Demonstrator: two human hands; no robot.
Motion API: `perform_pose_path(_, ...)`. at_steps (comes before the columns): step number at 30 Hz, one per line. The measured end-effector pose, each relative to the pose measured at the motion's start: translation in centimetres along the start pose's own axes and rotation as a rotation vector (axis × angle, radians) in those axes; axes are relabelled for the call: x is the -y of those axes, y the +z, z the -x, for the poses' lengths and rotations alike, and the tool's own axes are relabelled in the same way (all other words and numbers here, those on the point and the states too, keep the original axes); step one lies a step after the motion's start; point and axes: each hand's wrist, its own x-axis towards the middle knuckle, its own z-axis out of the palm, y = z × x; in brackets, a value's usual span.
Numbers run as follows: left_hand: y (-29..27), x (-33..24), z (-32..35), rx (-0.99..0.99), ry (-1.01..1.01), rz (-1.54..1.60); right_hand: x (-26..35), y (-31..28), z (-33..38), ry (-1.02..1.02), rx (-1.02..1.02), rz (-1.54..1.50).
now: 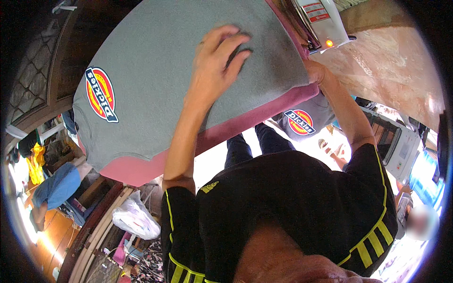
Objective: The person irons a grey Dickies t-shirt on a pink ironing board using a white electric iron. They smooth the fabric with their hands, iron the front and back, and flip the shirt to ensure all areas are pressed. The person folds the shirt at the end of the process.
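A grey shirt with a round red and yellow badge lies spread over a pink-covered board. My left hand is on or just above the shirt, fingers bent and apart, holding nothing. At the board's right edge, my right hand is against the grey cloth. Its fingers are hidden there, so their grip does not show. Just beyond that hand stands a white appliance with a red label and a lit orange lamp; its kind is unclear.
Another grey garment with a similar badge hangs below the board, beside my legs. A white plastic bag sits at lower left. To the right are a white machine and a person. Blue cloth lies at far left.
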Motion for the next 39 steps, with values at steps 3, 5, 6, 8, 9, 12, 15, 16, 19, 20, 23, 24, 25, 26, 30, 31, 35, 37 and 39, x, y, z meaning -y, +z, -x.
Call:
perform_pose_path(3, -1.9, 0.2, 4.9, 0.069, -0.175, -0.307, -0.4, -0.5, 0.7, -0.048, 0.155, 0.536)
perform_pose_path(5, -2.6, -0.8, 7.5, 0.079, -0.284, -0.503, -0.3, -0.8, 0.9, -0.086, 0.208, 0.732)
perform_pose_path(6, -3.0, -1.3, 8.7, 0.075, -0.327, -0.586, -0.1, -1.0, 0.6, -0.092, 0.226, 0.753)
perform_pose_path(8, -3.7, -2.2, 10.6, 0.062, -0.409, -0.7, -0.1, -1.2, -0.4, -0.086, 0.265, 0.768)
perform_pose_path(9, -3.6, -2.4, 11.2, 0.046, -0.441, -0.736, -0.2, -1.3, -1.3, -0.076, 0.285, 0.781)
perform_pose_path(12, -3.7, -3.2, 12.6, 0.013, -0.512, -0.782, -1.3, -1.0, -4.1, -0.01, 0.355, 0.801)
perform_pose_path(15, -3.2, -3.7, 13.4, -0.027, -0.551, -0.765, -1.8, -1.2, -5.6, 0.069, 0.422, 0.813)
perform_pose_path(16, -2.9, -3.7, 13.2, -0.032, -0.552, -0.75, -1.9, -1.7, -5.7, 0.102, 0.427, 0.814)
perform_pose_path(19, -2.8, -3.9, 13.0, -0.052, -0.575, -0.78, -2.5, -2.4, -5.2, 0.185, 0.46, 0.773)
perform_pose_path(20, -3.0, -4.1, 13.2, -0.063, -0.595, -0.805, -2.6, -3.1, -5.6, 0.199, 0.462, 0.747)
perform_pose_path(23, -3.7, -3.7, 14.3, -0.072, -0.662, -0.817, -3.1, -4.5, -3.7, 0.315, 0.375, 0.641)
perform_pose_path(24, -4.4, -3.6, 14.9, -0.074, -0.687, -0.822, -3.2, -5.1, -2.8, 0.357, 0.328, 0.562)
perform_pose_path(25, -5.3, -3.6, 15.7, -0.068, -0.733, -0.849, -3.4, -5.7, -1.7, 0.4, 0.274, 0.479)
perform_pose_path(26, -6.3, -5.1, 17.8, -0.079, -0.848, -0.896, -3.2, -6.5, -1.9, 0.418, 0.289, 0.383)
perform_pose_path(30, -12.5, -4.2, 22.9, -0.097, -0.971, -0.985, -0.1, -4.5, 2.9, 0.426, -0.085, -0.372)
perform_pose_path(31, -14.2, -3.7, 24.4, -0.106, -0.971, -0.99, 1.5, -2.9, 3.6, 0.345, -0.162, -0.515)
perform_pose_path(35, -20.9, -1.0, 28.7, -0.096, -0.92, -0.963, 6.6, 4.3, 5.2, -0.044, -0.299, -0.424)
perform_pose_path(37, -24.9, 1.1, 29.8, -0.06, -0.828, -0.914, 4.8, 6.5, 5.9, -0.141, -0.471, 0.072)
perform_pose_path(39, -28.5, 2.5, 31.1, -0.021, -0.742, -0.861, 4.0, 6.9, 6.3, -0.136, -0.512, 0.451)
